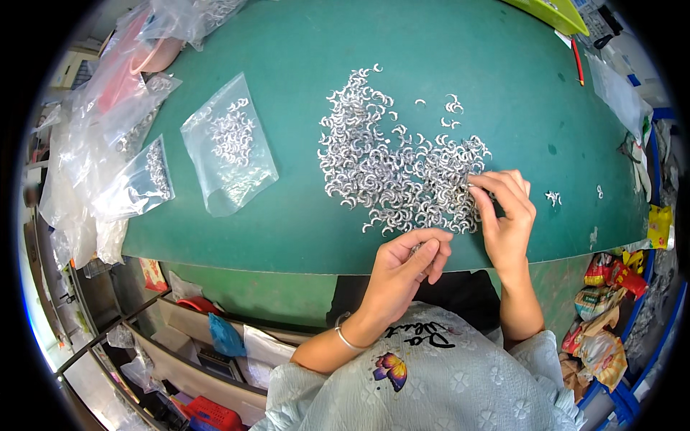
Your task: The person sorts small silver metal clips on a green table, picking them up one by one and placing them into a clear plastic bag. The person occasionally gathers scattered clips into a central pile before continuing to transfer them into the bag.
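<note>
A wide pile of small silver crescent-shaped metal pieces (388,165) is spread on the green tabletop (295,93). At the pile's right edge, my right hand (509,212) has its thumb and index finger brought together among the pieces; what is between the fingertips is too small to make out. My left hand (406,266) is curled closed by the table's near edge, just below the pile. A bit of silver metal shows inside its fingers, seemingly some of the crescents. Several loose crescents (453,105) lie just beyond the pile.
Clear plastic bags (228,147) holding silver pieces lie to the left, near a pink bowl (157,56). Small silver bits (553,197) sit at the right. A red pencil (578,63) and a yellow-green tray (553,13) are at the far right. Colourful packets (604,316) stand below.
</note>
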A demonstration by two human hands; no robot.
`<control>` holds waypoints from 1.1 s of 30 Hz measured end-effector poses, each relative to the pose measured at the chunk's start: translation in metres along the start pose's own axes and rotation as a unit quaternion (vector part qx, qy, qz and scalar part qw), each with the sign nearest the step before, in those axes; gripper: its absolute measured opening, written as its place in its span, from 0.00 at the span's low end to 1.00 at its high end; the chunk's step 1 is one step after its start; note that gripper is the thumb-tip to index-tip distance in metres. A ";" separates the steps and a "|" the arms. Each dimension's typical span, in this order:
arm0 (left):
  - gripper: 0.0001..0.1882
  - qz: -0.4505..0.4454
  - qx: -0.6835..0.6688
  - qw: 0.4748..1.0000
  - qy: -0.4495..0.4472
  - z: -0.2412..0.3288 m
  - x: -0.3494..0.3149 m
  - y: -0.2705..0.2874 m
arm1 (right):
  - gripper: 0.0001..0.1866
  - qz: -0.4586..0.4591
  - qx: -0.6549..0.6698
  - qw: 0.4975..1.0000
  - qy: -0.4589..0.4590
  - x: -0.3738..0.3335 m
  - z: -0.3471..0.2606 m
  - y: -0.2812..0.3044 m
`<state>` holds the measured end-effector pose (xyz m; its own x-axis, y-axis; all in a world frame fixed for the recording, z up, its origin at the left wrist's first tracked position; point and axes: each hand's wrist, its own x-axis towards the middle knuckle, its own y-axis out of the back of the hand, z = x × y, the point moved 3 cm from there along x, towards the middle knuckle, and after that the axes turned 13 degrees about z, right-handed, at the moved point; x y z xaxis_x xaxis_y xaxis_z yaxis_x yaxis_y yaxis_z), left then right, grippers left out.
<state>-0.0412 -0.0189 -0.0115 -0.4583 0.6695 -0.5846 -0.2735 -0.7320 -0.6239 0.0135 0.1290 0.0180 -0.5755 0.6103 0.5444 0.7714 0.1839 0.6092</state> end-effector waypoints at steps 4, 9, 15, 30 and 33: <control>0.09 0.026 0.017 0.999 -0.020 -0.002 0.001 -0.002 | 0.08 0.017 -0.010 0.999 -0.049 -0.004 0.007 0.005; 0.08 0.021 0.025 0.999 -0.037 -0.003 0.003 -0.002 | 0.06 -0.017 0.246 0.937 -0.249 -0.019 0.014 0.008; 0.09 0.057 0.067 0.993 -0.076 0.003 -0.002 -0.008 | 0.07 -0.099 0.466 0.788 -0.390 -0.035 -0.008 0.008; 0.05 0.023 0.160 0.955 -0.250 0.011 -0.003 -0.014 | 0.07 -0.081 0.332 0.917 -0.206 -0.024 -0.029 0.020; 0.03 0.021 0.174 0.972 -0.157 0.011 -0.004 -0.013 | 0.07 -0.090 0.313 0.925 -0.197 -0.024 -0.028 0.022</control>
<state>-0.0448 -0.0135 0.0049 -0.6961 0.6064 -0.3844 -0.4937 -0.7930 -0.3570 0.0369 0.0968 0.0346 -0.6620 0.7364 0.1398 0.7493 0.6453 0.1488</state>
